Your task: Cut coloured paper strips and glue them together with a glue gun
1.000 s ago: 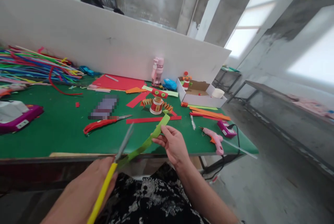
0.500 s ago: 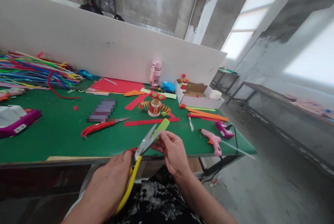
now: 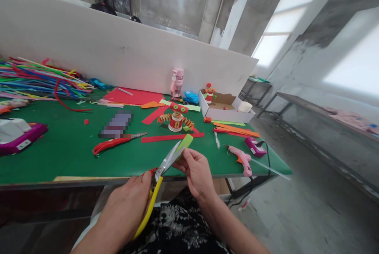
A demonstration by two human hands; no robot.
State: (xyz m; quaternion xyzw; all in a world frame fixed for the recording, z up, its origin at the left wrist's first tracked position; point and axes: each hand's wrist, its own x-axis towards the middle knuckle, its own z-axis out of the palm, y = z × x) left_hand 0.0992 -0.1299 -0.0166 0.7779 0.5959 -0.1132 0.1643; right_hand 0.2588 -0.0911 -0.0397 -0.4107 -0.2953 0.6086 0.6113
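My left hand (image 3: 126, 206) is closed around the yellow handles of a pair of scissors (image 3: 160, 177). The blades point up and right, at a light green paper strip (image 3: 185, 143). My right hand (image 3: 197, 171) pinches that strip at its lower end, just in front of the green table's (image 3: 59, 151) near edge. The blades meet the strip beside my right fingers. A red and white paper-cup figure (image 3: 175, 120) with orange folded paper arms stands on the table behind the strip.
Red scissors (image 3: 114, 142) lie left of centre. A long red paper strip (image 3: 171, 137), a pink glue gun (image 3: 241, 159), a white box (image 3: 226, 110), a pile of coloured pipe cleaners (image 3: 38, 78) and a white divider wall (image 3: 118, 48) surround the workspace.
The long hanging part of the green strip is gone; only a short piece stays in my right hand. My left hand has brought the scissors up and right, to the strip.
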